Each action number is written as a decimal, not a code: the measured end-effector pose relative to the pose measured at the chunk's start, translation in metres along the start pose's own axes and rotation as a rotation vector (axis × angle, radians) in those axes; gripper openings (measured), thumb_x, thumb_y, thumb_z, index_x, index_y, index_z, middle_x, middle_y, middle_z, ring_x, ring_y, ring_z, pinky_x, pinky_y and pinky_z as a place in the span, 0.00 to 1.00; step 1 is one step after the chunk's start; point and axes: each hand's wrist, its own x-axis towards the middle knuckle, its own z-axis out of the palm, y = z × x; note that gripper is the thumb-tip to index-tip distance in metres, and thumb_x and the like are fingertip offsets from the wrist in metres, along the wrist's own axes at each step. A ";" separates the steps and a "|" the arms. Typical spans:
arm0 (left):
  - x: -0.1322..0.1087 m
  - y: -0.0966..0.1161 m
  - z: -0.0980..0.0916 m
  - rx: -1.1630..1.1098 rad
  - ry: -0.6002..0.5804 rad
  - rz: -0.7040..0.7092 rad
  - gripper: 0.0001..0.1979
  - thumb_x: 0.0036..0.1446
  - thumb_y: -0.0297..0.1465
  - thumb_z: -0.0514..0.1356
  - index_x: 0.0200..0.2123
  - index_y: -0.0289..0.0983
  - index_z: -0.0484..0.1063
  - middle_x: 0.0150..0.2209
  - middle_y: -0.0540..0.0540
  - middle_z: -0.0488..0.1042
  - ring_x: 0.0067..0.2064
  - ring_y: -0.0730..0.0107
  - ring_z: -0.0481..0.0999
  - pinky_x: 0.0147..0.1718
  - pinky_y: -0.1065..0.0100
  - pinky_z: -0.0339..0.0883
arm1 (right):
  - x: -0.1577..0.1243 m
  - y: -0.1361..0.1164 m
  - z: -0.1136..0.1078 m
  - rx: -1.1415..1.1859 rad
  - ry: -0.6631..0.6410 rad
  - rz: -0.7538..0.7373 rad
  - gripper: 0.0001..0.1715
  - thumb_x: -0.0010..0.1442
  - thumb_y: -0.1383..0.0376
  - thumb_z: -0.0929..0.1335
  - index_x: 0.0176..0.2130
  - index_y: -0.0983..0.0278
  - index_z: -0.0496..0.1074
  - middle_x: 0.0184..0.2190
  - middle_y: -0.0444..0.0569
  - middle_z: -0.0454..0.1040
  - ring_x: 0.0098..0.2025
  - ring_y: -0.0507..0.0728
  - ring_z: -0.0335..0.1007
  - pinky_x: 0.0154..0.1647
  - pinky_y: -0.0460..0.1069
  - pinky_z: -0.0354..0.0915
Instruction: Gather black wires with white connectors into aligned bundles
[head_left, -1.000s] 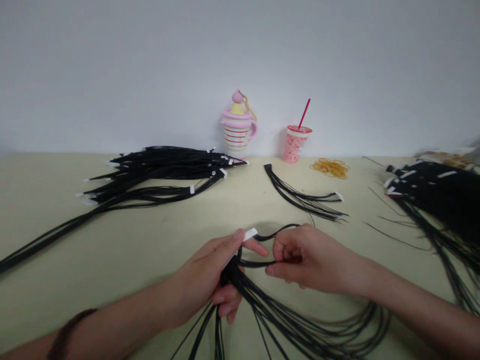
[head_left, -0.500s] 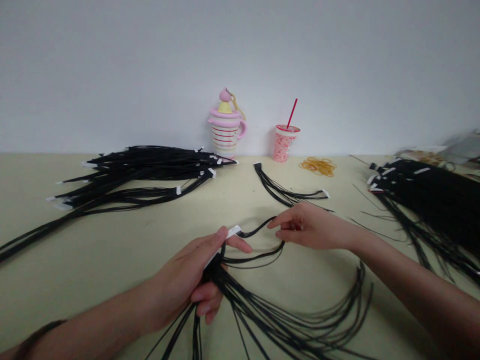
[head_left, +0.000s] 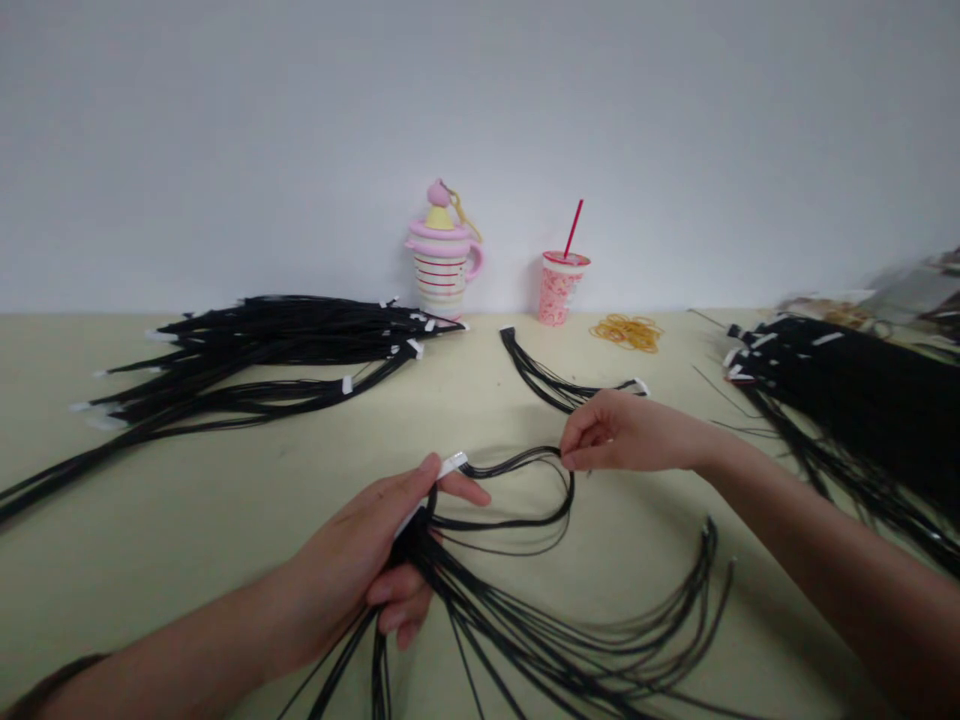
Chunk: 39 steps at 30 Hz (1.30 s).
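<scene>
Clock hub: the left hand (head_left: 367, 535), twelve lying toward the wall (head_left: 300, 120).
Black harness: held above the table (head_left: 300, 490), its gathered wires (head_left: 412, 543) at the left palm.
Left fingers: clamped on the harness; thumb over a white connector (head_left: 452, 464), forefinger extended below it, lower fingers curled behind the bundle.
Right hand (head_left: 622, 432): at two o'clock; thumb and forefinger pinched together on the far bend of the wire loop (head_left: 517, 523).
Wire loop: part of the harness, bowed out toward three o'clock from beside the connector.
Loose tails: a broad fan toward four o'clock, tips curving upward; a smaller group toward six.
Left pile: black harnesses with white ends (head_left: 285, 335), at eleven o'clock.
Single harness: lying apart (head_left: 517, 353), between one and two o'clock, partly behind the right hand.
Right pile: dense black wires (head_left: 855, 390), between two and three o'clock.
Back row: striped mug (head_left: 441, 275) at twelve, pink cup (head_left: 556, 295) with red straw (head_left: 574, 230) at one, yellow bands (head_left: 626, 332) near two.
</scene>
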 end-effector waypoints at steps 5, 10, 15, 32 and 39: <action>0.000 0.001 0.000 -0.017 -0.013 0.005 0.25 0.54 0.51 0.47 0.39 0.38 0.70 0.07 0.60 0.47 0.11 0.78 0.53 0.12 0.74 0.59 | -0.002 -0.015 0.007 -0.030 0.097 -0.021 0.10 0.48 0.61 0.69 0.25 0.67 0.67 0.19 0.43 0.67 0.22 0.47 0.60 0.20 0.41 0.55; 0.000 0.001 0.001 -0.026 -0.008 0.011 0.26 0.54 0.51 0.47 0.40 0.38 0.70 0.07 0.60 0.47 0.11 0.78 0.53 0.13 0.74 0.60 | -0.013 -0.045 0.023 0.103 0.164 -0.059 0.11 0.49 0.65 0.68 0.24 0.65 0.61 0.16 0.38 0.60 0.19 0.44 0.54 0.17 0.40 0.50; 0.001 -0.001 0.000 -0.051 -0.026 0.030 0.24 0.55 0.50 0.47 0.37 0.38 0.71 0.07 0.59 0.48 0.11 0.78 0.54 0.13 0.74 0.60 | -0.018 -0.055 0.039 0.097 -0.009 -0.094 0.09 0.51 0.62 0.68 0.28 0.66 0.71 0.18 0.40 0.65 0.19 0.45 0.57 0.17 0.39 0.52; 0.000 0.001 0.001 -0.060 -0.039 0.044 0.24 0.56 0.49 0.46 0.29 0.37 0.70 0.07 0.59 0.48 0.10 0.79 0.54 0.12 0.75 0.60 | 0.000 -0.036 0.046 -0.135 0.239 -0.129 0.04 0.45 0.70 0.68 0.25 0.65 0.67 0.17 0.38 0.63 0.19 0.45 0.56 0.19 0.40 0.52; 0.002 0.001 0.000 -0.066 -0.034 0.051 0.23 0.55 0.49 0.47 0.31 0.37 0.70 0.07 0.59 0.49 0.11 0.79 0.54 0.13 0.74 0.60 | -0.010 -0.037 0.027 -0.026 0.066 -0.098 0.07 0.51 0.63 0.68 0.28 0.66 0.72 0.20 0.42 0.69 0.21 0.47 0.61 0.21 0.42 0.55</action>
